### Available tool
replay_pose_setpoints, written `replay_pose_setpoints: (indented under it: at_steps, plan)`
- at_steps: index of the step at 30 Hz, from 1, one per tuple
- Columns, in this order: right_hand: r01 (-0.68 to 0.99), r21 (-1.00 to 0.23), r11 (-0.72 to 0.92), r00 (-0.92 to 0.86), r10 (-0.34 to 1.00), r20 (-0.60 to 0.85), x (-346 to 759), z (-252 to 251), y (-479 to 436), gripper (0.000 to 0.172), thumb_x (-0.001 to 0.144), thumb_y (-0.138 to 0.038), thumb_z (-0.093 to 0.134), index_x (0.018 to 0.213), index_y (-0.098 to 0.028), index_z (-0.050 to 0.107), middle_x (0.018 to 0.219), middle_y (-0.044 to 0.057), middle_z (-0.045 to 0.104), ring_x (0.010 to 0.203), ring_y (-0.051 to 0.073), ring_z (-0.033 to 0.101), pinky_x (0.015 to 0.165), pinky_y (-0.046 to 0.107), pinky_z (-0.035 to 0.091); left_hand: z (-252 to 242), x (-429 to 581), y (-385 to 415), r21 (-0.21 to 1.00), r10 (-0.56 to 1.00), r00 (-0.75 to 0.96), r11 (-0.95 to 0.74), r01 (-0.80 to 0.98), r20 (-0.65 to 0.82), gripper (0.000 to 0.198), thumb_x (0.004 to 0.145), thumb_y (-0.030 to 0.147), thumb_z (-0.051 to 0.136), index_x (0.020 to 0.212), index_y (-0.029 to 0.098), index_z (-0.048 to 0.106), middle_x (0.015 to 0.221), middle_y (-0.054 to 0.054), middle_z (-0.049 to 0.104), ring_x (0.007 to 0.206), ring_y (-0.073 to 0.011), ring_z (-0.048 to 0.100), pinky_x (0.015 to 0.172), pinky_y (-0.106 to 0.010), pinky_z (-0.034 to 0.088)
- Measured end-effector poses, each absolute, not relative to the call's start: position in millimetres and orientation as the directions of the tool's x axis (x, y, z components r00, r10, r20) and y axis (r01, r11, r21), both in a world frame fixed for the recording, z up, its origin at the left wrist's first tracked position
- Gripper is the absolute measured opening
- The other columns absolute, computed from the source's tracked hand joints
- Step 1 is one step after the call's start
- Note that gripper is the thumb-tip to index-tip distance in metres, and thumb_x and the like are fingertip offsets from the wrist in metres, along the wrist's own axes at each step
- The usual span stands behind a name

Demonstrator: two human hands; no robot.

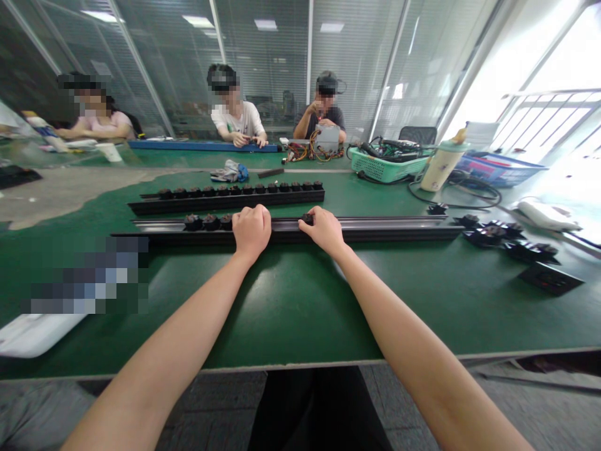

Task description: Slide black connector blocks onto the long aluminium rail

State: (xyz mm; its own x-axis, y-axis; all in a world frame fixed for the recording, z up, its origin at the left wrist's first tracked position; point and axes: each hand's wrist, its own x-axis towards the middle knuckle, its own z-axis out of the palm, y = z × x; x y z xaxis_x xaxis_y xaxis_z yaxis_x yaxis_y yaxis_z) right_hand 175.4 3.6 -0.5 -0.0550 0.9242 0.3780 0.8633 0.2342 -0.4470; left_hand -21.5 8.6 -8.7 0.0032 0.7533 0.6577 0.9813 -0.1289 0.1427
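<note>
A long black rail (399, 228) lies across the green table in front of me, with three round black modules (206, 221) seated at its left part. My left hand (252, 229) is curled into a fist over the rail, just right of those modules; what is under its fingers is hidden. My right hand (323, 229) rests on the rail with its fingers pinched on a small black module (307, 218). A second black rail (225, 199), filled with several modules, lies parallel behind.
Loose black modules (507, 241) and a flat black plate (550, 278) lie at the right. Behind them are a green basket of cables (387, 164), a bottle (441, 164) and black cords. Three people sit across the table. A white object (32, 333) lies near left.
</note>
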Motion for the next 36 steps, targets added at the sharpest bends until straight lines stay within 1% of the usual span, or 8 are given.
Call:
replay_pose_setpoints:
  at_steps: [7,13,20,25,36]
  plan:
    - [0.862,-0.446,0.239,-0.055,0.921,0.385,175.4,-2.4,5.1,0.029,0.093,-0.044,0.059,0.11,-0.02,0.061,0.109,0.01,0.072,0.107,0.026,0.065,0.085,0.034,0.047,-8.1,-21.3,8.0,0.164,0.756,-0.006,-0.134,0.977,0.654,0.045,0.104,0.031,0.024,0.095,0.02,0.066,0.091,-0.013,0.071,0.097,-0.0292,0.062,0.088,-0.042,0.038]
    - [0.85,-0.459,0.257,-0.052,0.91,0.412,176.3,-4.1,5.9,0.027,0.092,-0.041,0.06,0.106,-0.019,0.061,0.108,0.011,0.071,0.106,0.027,0.064,0.086,0.035,0.047,-7.6,-21.1,7.5,0.158,0.757,0.0,-0.135,0.978,0.653,0.045,0.103,0.031,0.024,0.094,0.021,0.067,0.091,-0.013,0.071,0.097,-0.0294,0.062,0.088,-0.043,0.038]
    - [0.858,-0.44,0.267,-0.062,0.902,0.426,177.5,-4.4,5.4,0.024,0.093,-0.041,0.059,0.104,-0.02,0.06,0.104,0.01,0.071,0.103,0.026,0.063,0.084,0.035,0.047,-8.3,-21.4,8.2,0.166,0.76,-0.005,-0.136,0.977,0.65,0.044,0.103,0.03,0.025,0.095,0.02,0.067,0.091,-0.013,0.071,0.097,-0.0296,0.062,0.089,-0.043,0.037]
    - [0.864,-0.419,0.28,-0.078,0.895,0.439,177.2,-4.8,5.3,0.024,0.094,-0.041,0.058,0.103,-0.019,0.061,0.105,0.011,0.071,0.103,0.026,0.063,0.083,0.034,0.047,-7.5,-21.0,7.6,0.166,0.771,-0.007,-0.127,0.978,0.637,0.045,0.103,0.031,0.025,0.097,0.02,0.068,0.093,-0.014,0.071,0.099,-0.0308,0.062,0.089,-0.043,0.037]
    - [0.87,-0.404,0.281,-0.076,0.888,0.454,178.0,-3.8,4.7,0.02,0.093,-0.039,0.057,0.1,-0.019,0.059,0.103,0.01,0.07,0.101,0.026,0.062,0.083,0.034,0.045,-6.0,-20.6,6.4,0.165,0.77,-0.003,-0.132,0.977,0.637,0.044,0.103,0.031,0.024,0.096,0.02,0.067,0.093,-0.014,0.071,0.099,-0.0302,0.062,0.09,-0.043,0.037]
